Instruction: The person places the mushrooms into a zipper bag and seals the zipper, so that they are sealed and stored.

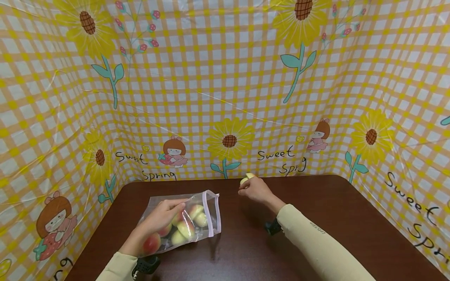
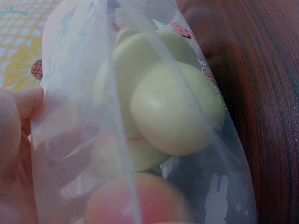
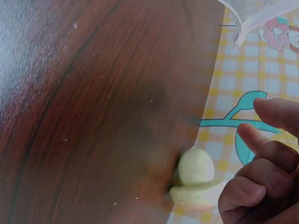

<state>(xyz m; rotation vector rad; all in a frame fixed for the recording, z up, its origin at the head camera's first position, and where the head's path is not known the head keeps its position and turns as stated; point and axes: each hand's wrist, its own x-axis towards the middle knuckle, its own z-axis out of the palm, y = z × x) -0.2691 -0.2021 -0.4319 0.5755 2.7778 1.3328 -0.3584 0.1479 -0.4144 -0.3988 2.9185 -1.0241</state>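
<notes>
In the head view, my left hand (image 1: 162, 214) grips a clear zip bag (image 1: 154, 201) lying on the table. Inside are several pale yellow fruits with a red blush, peach-like or apple-like; a redder fruit (image 1: 152, 244) sits at the near end. Close up in the left wrist view, a pale round fruit (image 2: 177, 109) shows through the plastic. At the table's far edge, my right hand (image 1: 258, 190) is beside two pale fruit pieces (image 3: 196, 168), one resting against the other. Its thumb and index finger are apart, the other fingers loosely bent, and nothing shows between them.
The bag's pink-edged mouth (image 1: 212, 214) faces right, toward my right hand. A dark brown table (image 1: 246, 249) lies beneath. Yellow checked cloth (image 1: 197, 97) with printed sunflowers rises behind it and at both sides. Each wrist wears a black device (image 1: 147, 264).
</notes>
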